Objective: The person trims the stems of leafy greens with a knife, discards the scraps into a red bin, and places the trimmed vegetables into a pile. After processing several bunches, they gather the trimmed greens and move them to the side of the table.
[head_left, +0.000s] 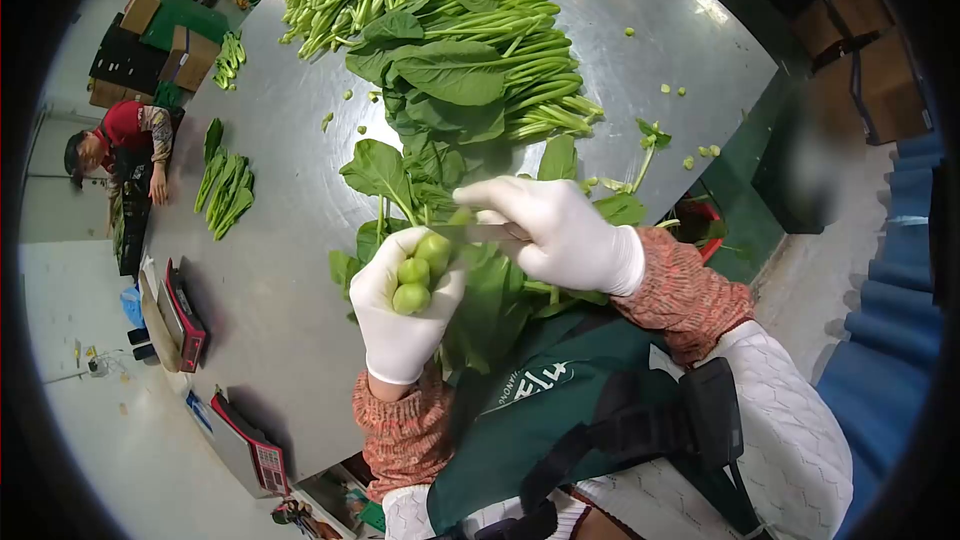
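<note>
My left hand [388,332], in a white glove, is wrapped round a small bunch of leafy greens [412,297]. Their thick pale-green stem ends face up toward me, and broad leaves hang below and beyond the hand. In my right hand [570,235], also gloved, is a knife [478,233], its handle hidden by the fingers. The blade lies across the top of the stem ends, close by the left fingers. More loose leaves lie on the table under both hands.
A large pile of greens [460,70] covers the far middle of the metal table [300,240]. A smaller bunch [230,195] lies left, with trimmed bits scattered about. Two red scales [262,455] stand along the left edge; another person [120,145] is beyond it. Cardboard boxes [880,70] stand right.
</note>
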